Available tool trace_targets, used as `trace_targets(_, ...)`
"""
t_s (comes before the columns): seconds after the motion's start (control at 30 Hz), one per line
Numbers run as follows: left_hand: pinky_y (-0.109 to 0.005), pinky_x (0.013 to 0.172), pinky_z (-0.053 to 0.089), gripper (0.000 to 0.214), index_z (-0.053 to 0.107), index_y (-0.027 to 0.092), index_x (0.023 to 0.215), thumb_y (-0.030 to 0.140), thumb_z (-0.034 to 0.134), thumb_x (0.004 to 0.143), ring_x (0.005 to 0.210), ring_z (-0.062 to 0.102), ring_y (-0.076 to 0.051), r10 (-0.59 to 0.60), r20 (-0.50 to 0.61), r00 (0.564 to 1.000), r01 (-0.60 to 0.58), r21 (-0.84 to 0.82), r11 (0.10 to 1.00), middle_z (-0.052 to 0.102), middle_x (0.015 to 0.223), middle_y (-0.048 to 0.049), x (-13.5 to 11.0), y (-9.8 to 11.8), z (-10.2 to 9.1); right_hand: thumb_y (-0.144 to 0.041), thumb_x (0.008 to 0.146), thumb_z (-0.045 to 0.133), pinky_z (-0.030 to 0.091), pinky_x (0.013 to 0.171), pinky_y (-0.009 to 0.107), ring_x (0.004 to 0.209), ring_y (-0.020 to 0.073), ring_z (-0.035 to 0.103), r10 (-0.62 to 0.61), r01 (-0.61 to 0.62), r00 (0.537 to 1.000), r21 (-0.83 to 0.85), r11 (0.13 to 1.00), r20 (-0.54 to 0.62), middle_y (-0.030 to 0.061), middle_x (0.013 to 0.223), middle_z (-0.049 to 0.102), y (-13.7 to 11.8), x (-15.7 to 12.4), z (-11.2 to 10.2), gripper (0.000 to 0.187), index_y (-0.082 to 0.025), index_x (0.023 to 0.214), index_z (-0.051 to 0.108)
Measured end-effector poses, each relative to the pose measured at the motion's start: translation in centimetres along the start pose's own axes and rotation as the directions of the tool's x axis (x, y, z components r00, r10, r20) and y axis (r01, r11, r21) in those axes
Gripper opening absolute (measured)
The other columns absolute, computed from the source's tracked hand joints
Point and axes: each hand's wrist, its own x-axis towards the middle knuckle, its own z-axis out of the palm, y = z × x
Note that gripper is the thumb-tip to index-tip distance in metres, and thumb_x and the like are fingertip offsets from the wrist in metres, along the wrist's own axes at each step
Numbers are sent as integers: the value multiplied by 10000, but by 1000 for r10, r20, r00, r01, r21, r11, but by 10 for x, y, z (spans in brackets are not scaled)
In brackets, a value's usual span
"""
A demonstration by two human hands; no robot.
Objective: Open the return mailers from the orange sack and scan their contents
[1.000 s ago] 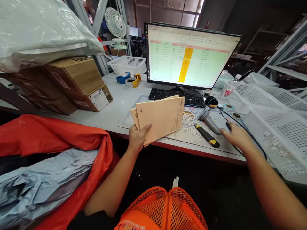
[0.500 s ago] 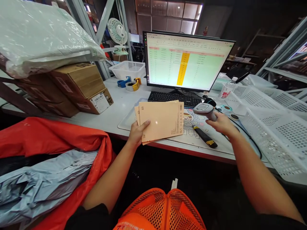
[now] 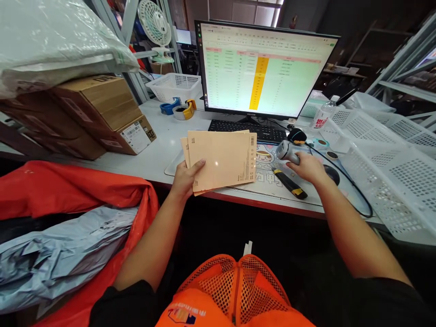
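Observation:
My left hand (image 3: 185, 178) grips a few flat tan packets (image 3: 223, 159), its thumb on the top one and its fingers underneath. A printed barcode shows at the top packet's right edge. The packets are over the front edge of the desk, before the black keyboard (image 3: 238, 127). In my right hand (image 3: 308, 169) is a grey barcode scanner (image 3: 288, 152), its head pointing left toward the packets. Below the scanner, a black and yellow utility knife (image 3: 289, 184) lies on the printed desk mat (image 3: 267, 179). A dark mouse (image 3: 331, 175) sits just behind my right hand.
A monitor (image 3: 231, 77) with a spreadsheet stands at the back. White baskets (image 3: 391, 181) line the right side, beside a bottle (image 3: 325, 111). Cardboard boxes (image 3: 102, 113) stand left, near tape dispensers (image 3: 184, 110). A red sack (image 3: 85, 186) holding grey bags is at lower left.
The scanner's head has turned more to the left and tilted down in my right hand, which has shifted slightly left. The packets stay in my left hand. The camera view has tilted down a little.

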Motion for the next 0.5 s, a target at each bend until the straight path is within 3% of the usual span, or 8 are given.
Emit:
trace_targets(0.1, -479, 939, 674, 714, 736, 100, 1097, 471, 1027, 560, 1089, 768, -389, -26, -19, 999, 25, -52, 998, 796, 1144, -194, -1, 5, -10, -466, 977, 613, 510, 971, 482, 1198, 398, 649, 33, -33, 999, 26, 999, 31, 251, 1288, 691, 7, -1, 23, 571, -87, 1404, 621)
trace_targets(0.17, -486, 956, 670, 700, 735, 106, 1096, 458, 1027, 566, 1114, 761, -397, -47, -17, 999, 46, -78, 996, 799, 1140, -188, -1, 7, -12, -391, 975, 602, 471, 1085, 543, 1314, 415, 584, -13, 27, 994, 128, 991, -111, 273, 1391, 631, -4, -9, 26, 554, -73, 1429, 617)
trace_targets(0.23, -489, 971, 666, 667, 735, 113, 1101, 435, 1019, 591, 1135, 756, -398, -64, 5, 998, 64, -95, 993, 798, 1153, -183, -3, 6, -9, -435, 980, 610, 471, 1120, 559, 1319, 390, 587, -92, 177, 965, 349, 920, -247, 234, 1420, 628, -28, -22, 23, 556, -117, 1435, 626)
trace_targets(0.3, -496, 996, 656, 655, 732, 117, 1112, 425, 1015, 609, 1161, 747, -401, -80, 46, 996, 85, -112, 990, 794, 1173, -183, -6, 4, -1, -553, 966, 643, 544, 1064, 526, 1220, 339, 660, -211, 303, 953, 642, 704, -217, 165, 1383, 677, -60, -34, 19, 600, -183, 1438, 628)
trace_targets(0.37, -507, 1017, 646, 681, 727, 116, 1121, 480, 1012, 621, 1193, 733, -409, -91, 93, 992, 103, -133, 986, 790, 1180, -193, -9, 1, 6, -638, 919, 692, 613, 971, 483, 1109, 305, 719, -323, 264, 938, 861, 434, -125, 116, 1289, 739, -86, -43, 17, 609, -219, 1360, 672)
trace_targets(0.43, -519, 1027, 640, 715, 725, 116, 1126, 598, 973, 662, 1226, 717, -417, -110, 133, 985, 129, -143, 981, 787, 1173, -206, -10, 0, 6, -652, 879, 739, 639, 931, 461, 1060, 297, 742, -299, 193, 948, 944, 268, -109, 93, 1192, 778, -98, -48, 16, 539, -226, 1209, 725)
trace_targets(0.5, -529, 1020, 642, 719, 728, 116, 1115, 682, 914, 711, 1237, 711, -421, -130, 136, 982, 148, -132, 980, 791, 1141, -211, -10, 1, -3, -616, 839, 798, 652, 904, 458, 1002, 290, 758, -161, 175, 976, 965, 196, -144, 82, 1128, 795, -90, -49, 15, 478, -235, 1121, 740)
